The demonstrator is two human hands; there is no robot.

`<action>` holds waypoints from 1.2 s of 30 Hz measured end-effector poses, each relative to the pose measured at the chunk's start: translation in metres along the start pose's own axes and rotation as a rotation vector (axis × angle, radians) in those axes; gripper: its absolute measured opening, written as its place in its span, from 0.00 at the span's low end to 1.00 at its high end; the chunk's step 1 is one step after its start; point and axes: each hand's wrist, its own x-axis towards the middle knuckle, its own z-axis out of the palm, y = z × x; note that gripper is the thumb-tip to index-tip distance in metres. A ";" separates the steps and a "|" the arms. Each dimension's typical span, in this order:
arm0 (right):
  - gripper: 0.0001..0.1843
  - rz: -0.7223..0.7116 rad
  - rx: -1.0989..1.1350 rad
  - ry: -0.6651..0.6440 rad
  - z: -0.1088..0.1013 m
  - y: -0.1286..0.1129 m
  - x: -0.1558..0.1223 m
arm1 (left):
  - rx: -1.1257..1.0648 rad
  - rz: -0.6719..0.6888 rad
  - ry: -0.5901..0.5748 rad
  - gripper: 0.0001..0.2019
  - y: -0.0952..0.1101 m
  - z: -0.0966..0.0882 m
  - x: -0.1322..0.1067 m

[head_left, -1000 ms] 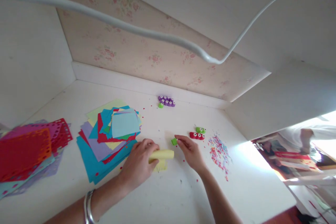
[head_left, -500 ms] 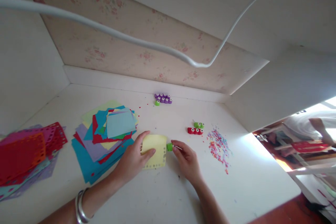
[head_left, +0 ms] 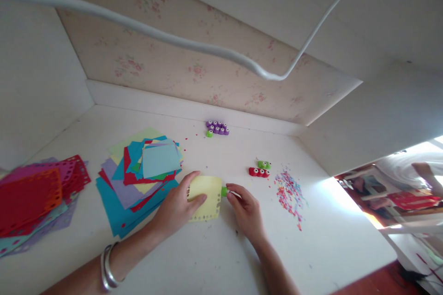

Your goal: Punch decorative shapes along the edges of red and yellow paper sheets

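Between the fingers and thumb of my left hand (head_left: 184, 197) is a sheet of yellow paper (head_left: 207, 189), with small holes punched along its left, lower and right edges. My right hand (head_left: 246, 206) pinches a small green paper punch (head_left: 224, 191) against the sheet's right edge, near the upper corner. The fingers partly cover the punch. Just left of my left hand lies a stack of uncut coloured paper (head_left: 161, 159). Beyond my right hand are red punches (head_left: 259, 172) and green punches (head_left: 264, 165), set in short rows.
Purple punches (head_left: 217, 127) and one green punch (head_left: 209, 133) stand near the back wall. Punched sheets (head_left: 31, 203) are piled at far left. Paper confetti (head_left: 289, 193) is scattered at right. A white cable (head_left: 173, 37) crosses overhead. Another person's arm (head_left: 427, 175) shows at far right.
The green punch has moved up a little along the sheet's right edge and now meets it, where a small gap showed before. The view has shifted slightly.
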 end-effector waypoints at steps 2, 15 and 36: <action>0.09 0.002 0.008 0.007 0.000 0.000 0.000 | 0.000 -0.005 0.009 0.29 -0.001 0.001 0.000; 0.10 -0.014 -0.027 -0.013 0.000 0.000 -0.002 | -0.012 -0.046 -0.017 0.31 0.000 0.000 0.001; 0.08 -0.056 -0.052 -0.021 0.001 0.000 -0.003 | 0.023 -0.044 -0.009 0.30 -0.001 0.001 0.001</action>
